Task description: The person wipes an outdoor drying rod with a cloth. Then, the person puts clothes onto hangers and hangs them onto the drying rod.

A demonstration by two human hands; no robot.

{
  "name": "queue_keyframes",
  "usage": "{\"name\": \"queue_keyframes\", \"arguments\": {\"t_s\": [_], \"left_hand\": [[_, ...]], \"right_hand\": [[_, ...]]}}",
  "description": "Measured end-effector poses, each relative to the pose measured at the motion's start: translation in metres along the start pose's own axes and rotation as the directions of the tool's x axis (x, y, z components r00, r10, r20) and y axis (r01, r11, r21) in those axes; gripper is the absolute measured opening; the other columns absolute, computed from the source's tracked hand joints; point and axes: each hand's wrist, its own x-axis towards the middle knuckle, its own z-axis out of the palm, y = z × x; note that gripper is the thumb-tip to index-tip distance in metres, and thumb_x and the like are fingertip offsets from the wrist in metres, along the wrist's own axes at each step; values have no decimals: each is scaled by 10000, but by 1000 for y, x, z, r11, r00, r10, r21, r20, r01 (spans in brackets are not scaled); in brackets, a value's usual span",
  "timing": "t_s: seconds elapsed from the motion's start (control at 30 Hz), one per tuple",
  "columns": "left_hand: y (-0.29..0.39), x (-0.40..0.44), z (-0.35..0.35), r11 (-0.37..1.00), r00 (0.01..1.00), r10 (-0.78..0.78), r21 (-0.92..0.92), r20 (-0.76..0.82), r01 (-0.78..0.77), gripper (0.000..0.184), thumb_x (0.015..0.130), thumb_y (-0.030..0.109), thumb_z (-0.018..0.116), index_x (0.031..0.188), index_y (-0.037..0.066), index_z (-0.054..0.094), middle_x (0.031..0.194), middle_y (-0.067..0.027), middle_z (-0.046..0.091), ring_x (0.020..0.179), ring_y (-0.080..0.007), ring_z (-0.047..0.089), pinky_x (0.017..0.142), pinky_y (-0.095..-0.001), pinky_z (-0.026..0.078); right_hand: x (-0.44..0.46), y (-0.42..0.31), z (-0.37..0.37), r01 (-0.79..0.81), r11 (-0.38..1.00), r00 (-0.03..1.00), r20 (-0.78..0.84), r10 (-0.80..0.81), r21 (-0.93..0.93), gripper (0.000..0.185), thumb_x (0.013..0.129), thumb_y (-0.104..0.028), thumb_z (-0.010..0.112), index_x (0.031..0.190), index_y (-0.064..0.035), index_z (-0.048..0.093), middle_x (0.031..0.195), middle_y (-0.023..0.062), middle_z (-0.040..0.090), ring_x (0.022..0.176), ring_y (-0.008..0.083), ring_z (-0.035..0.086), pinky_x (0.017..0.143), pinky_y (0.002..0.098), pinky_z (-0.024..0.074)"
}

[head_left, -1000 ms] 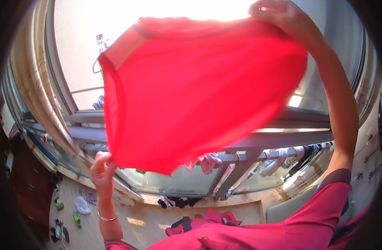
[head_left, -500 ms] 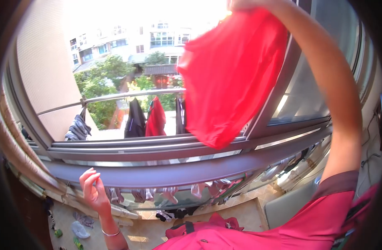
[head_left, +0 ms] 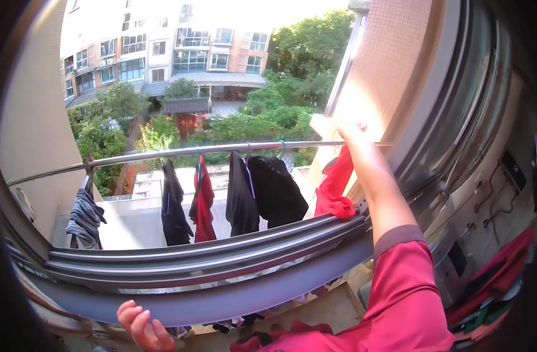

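My right hand [head_left: 352, 131] reaches out through the window opening to the metal clothes rail [head_left: 221, 149]. Its fingers are closed near the rail, partly washed out by glare. Below that hand hangs a bright red garment [head_left: 333, 190], its lower end on the window sill track [head_left: 221, 249]. A hanger inside the garment cannot be made out clearly. Low in the view, my left hand [head_left: 144, 324] is raised on the inner side of the sill, fingers loosely bent and apart, with nothing in it.
Black clothes [head_left: 274, 190], a dark red garment [head_left: 203, 205] and a grey striped cloth [head_left: 85, 217] hang along the rail. The window frame [head_left: 450, 111] stands right of my arm. Cords and a wall-mounted device [head_left: 512, 170] are farther right.
My right hand has lowered the red garment from high in front of the window to the rail outside. The view has turned right, and my left hand appears lower.
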Motion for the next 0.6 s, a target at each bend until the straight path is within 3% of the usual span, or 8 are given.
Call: {"name": "queue_keyframes", "arguments": {"t_s": [0.07, 0.1, 0.13, 0.2, 0.37, 0.47, 0.53, 0.6], "left_hand": [[13, 24, 2, 994, 993, 109, 18, -53, -108, 164, 736, 72, 558, 891, 21, 576, 821, -123, 543, 754, -270, 548, 689, -390, 464], [13, 22, 2, 995, 994, 99, 15, -49, -99, 164, 736, 72, 558, 891, 21, 576, 821, -123, 543, 754, -270, 548, 689, -390, 464], [11, 17, 1, 997, 997, 72, 13, -22, -72, 148, 727, 88, 554, 859, 24, 566, 845, -130, 527, 803, -300, 532, 726, -417, 444], [11, 18, 1, 998, 998, 63, 6, 11, -63, 141, 727, 99, 550, 847, 26, 559, 854, -130, 517, 827, -312, 523, 748, -430, 432], [13, 16, 0, 998, 997, 61, 10, 50, -62, 137, 738, 109, 557, 858, 44, 545, 879, -123, 499, 830, -317, 506, 730, -418, 422], [12, 17, 0, 998, 996, 68, 4, 52, -69, 134, 731, 118, 554, 842, 43, 548, 877, -125, 497, 815, -306, 504, 716, -411, 421], [12, 18, -1, 997, 994, 81, 7, 75, -81, 134, 719, 117, 544, 826, 38, 548, 860, -124, 497, 789, -290, 497, 702, -409, 419], [11, 17, 0, 996, 994, 86, 4, 65, -86, 134, 713, 113, 540, 824, 36, 546, 851, -123, 498, 787, -285, 493, 699, -410, 418]], "right_hand": [[-4, -5, 5, -190, 970, 982, 43, 186, 149, 147, 722, -141, 609, 852, -114, 670, 897, 11, 637, 846, 169, 598, 586, 338, 445], [3, -6, 13, -253, 948, 967, 63, 245, 192, 138, 720, -136, 611, 842, -112, 671, 886, 11, 639, 846, 166, 598, 586, 330, 445], [41, 3, 49, -219, 975, 964, 169, 208, 49, 113, 717, -111, 610, 810, -106, 673, 867, 21, 642, 859, 164, 598, 602, 307, 451], [54, 9, 87, -107, 994, 978, 182, 103, 12, 154, 728, -91, 588, 863, -85, 662, 928, 63, 626, 904, 203, 586, 674, 318, 455], [31, -5, 138, -89, 966, 984, 171, 48, 241, 265, 743, -50, 555, 999, -31, 621, 1079, 159, 574, 1004, 311, 553, 821, 371, 463], [65, -6, 202, 12, 975, 976, 211, -60, 222, 250, 729, -64, 563, 967, -63, 639, 1067, 143, 584, 987, 298, 563, 805, 370, 470], [73, -7, 220, 395, 912, 813, 505, -290, -112, 300, 705, -77, 578, 999, -113, 629, 1042, 115, 601, 955, 285, 576, 800, 357, 469], [59, -6, 206, 424, 905, 750, 571, -335, -24, 276, 689, -91, 559, 954, -86, 637, 988, 128, 608, 931, 284, 578, 772, 353, 465]]}}
